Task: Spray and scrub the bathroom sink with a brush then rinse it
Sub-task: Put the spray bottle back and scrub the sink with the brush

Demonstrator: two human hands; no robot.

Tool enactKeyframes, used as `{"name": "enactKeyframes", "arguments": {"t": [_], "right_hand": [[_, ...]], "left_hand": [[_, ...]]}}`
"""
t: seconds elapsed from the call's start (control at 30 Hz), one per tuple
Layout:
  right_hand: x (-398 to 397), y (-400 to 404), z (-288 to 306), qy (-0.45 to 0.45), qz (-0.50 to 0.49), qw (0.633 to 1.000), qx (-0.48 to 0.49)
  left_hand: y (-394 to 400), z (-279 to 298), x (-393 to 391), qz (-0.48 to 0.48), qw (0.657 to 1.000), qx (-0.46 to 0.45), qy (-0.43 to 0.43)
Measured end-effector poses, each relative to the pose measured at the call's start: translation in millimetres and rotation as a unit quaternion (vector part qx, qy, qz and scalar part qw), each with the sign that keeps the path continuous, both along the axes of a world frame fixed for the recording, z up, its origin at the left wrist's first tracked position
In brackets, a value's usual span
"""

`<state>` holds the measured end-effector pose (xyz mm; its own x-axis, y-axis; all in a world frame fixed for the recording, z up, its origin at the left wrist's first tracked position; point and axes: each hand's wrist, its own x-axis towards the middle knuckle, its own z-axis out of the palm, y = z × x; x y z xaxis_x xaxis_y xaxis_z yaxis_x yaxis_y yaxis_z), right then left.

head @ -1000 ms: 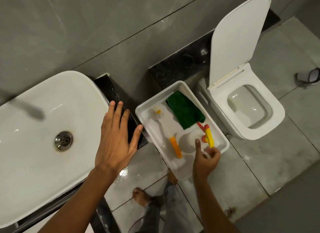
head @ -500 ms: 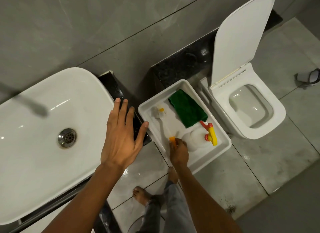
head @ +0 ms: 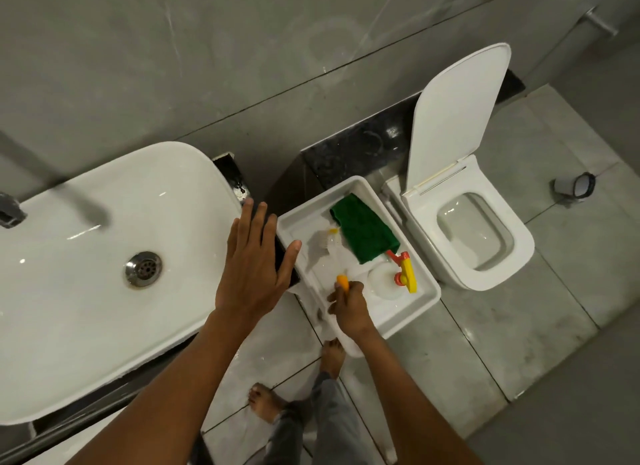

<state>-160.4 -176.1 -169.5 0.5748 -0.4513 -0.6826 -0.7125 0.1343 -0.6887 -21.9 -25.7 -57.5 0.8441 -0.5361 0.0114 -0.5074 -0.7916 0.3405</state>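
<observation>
The white sink [head: 86, 312] fills the left, with a metal drain [head: 143, 269] and a dark tap [head: 10, 210] at the far left. A white tray [head: 420, 303] on the floor holds a brush [head: 334, 257] with an orange handle and pale bristles, a white spray bottle [head: 382, 283] with a yellow and red trigger, and a green cloth [head: 363, 232]. My right hand [head: 348, 307] is closed around the brush's orange handle inside the tray. My left hand [head: 254, 260] hovers flat with fingers spread over the sink's right edge, holding nothing.
A white toilet [head: 485, 239] with its lid raised stands right of the tray. A black ledge [head: 353, 153] runs along the grey wall. A sandal [head: 573, 187] lies at the far right. My bare feet [head: 266, 402] stand on wet grey floor tiles below the tray.
My right hand moved left from the spray bottle's trigger to the brush handle and closed on it. The brush is now tilted up at the handle end. My left hand stayed spread.
</observation>
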Motion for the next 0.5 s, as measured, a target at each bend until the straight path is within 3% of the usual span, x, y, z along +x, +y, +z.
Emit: {"name": "enactKeyframes", "arguments": {"t": [0.23, 0.37, 0.5], "right_hand": [[-5.8, 6.2, 79.4, -0.106, -0.035, 0.994, -0.004], [-5.8, 14.5, 123.6, -0.17, 0.014, 0.985, 0.027], [-5.4, 33.8, 157.0, -0.207, 0.078, 0.975, -0.014]], "left_hand": [[17.8, 17.6, -4.6, -0.01, 0.998, -0.052, 0.042], [49.2, 32.2, -17.5, -0.022, 0.997, -0.072, 0.02], [96.0, 46.0, -21.4, 0.012, 0.995, -0.095, 0.012]]}}
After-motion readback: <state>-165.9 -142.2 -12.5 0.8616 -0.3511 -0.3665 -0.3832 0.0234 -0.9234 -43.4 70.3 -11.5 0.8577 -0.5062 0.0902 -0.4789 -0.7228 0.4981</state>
